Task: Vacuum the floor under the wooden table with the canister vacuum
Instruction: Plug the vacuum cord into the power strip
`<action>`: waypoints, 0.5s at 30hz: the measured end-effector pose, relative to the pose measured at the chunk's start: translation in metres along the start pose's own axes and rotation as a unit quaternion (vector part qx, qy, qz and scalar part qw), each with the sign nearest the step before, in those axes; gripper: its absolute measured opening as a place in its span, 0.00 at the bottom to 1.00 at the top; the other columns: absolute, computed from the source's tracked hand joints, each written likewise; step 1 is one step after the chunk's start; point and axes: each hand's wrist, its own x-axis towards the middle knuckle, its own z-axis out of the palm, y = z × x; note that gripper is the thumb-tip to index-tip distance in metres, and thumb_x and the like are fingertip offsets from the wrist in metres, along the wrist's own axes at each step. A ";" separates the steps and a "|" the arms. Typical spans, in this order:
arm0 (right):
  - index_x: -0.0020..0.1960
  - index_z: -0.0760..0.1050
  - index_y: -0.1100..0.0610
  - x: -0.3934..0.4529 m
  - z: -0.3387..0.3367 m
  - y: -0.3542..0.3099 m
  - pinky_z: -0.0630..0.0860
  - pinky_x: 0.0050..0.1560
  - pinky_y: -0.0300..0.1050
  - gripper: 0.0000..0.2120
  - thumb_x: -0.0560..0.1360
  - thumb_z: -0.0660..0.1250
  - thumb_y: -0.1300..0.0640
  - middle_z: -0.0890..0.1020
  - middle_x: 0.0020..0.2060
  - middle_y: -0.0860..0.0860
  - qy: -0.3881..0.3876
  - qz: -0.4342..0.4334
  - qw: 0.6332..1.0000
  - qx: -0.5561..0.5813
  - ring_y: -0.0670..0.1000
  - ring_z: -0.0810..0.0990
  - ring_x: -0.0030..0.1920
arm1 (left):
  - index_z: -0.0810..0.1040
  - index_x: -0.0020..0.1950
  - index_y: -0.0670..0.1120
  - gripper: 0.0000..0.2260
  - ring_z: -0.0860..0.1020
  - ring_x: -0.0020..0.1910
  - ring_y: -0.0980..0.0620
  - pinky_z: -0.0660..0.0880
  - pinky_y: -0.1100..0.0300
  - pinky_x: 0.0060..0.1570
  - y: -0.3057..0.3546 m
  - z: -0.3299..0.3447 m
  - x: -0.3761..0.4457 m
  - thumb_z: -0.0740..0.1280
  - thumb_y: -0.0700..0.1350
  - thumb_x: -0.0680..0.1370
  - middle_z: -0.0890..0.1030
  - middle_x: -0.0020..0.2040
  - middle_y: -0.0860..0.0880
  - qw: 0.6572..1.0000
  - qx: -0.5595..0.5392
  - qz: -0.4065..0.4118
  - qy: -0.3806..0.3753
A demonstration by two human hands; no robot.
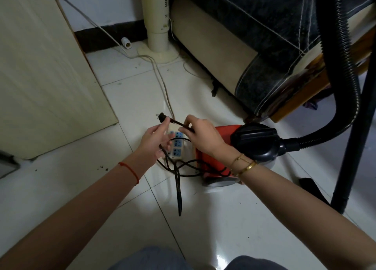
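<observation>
The canister vacuum [219, 147] is found on the white tiled floor [223, 225], right of centre: an orange-red body with a black top housing and a grey wheel at its near end. A black ribbed hose [345, 66] is seen leaving the housing toward 3 o'clock and rising out of the top of the view. The vacuum's black cord [179, 168] lies in loose loops at 9 o'clock of the body, over a white power strip [176, 145] with blue sockets. The plug [162, 117] is held above the strip, its prongs pointed toward 9 o'clock. The left hand [154, 139] is extended palm-up, its forefinger and thumb pinching the plug, the remaining fingers loosely spread. The right hand [203, 135] is arched over the strip, fingertips pinching the cord just behind the plug. A sofa [254, 52] stands at 12 o'clock of the vacuum.
</observation>
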 end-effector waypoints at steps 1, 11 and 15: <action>0.49 0.71 0.55 0.003 -0.005 -0.002 0.70 0.37 0.47 0.13 0.77 0.63 0.45 0.79 0.33 0.51 -0.013 0.013 0.999 0.039 0.53 0.77 0.34 | 0.67 0.68 0.50 0.24 0.74 0.27 0.51 0.74 0.61 0.27 -0.002 -0.006 0.002 0.67 0.58 0.76 0.79 0.44 0.41 0.999 0.010 -0.017 0.031; 0.59 0.71 0.52 0.054 -0.020 -0.018 0.61 0.29 0.44 0.11 0.81 0.54 0.52 0.71 0.30 0.46 -0.049 0.010 0.998 -0.038 0.49 0.70 0.31 | 0.60 0.72 0.38 0.28 0.78 0.50 0.42 0.80 0.51 0.44 -0.026 -0.092 0.020 0.58 0.56 0.79 0.72 0.61 0.39 0.793 0.586 -0.096 0.135; 0.60 0.70 0.57 0.067 -0.002 -0.015 0.66 0.37 0.46 0.12 0.79 0.54 0.57 0.76 0.42 0.54 -0.088 0.042 0.993 -0.064 0.57 0.74 0.40 | 0.65 0.70 0.40 0.24 0.67 0.64 0.40 0.69 0.48 0.60 -0.025 -0.074 0.036 0.57 0.54 0.80 0.67 0.66 0.40 0.674 0.722 0.092 0.125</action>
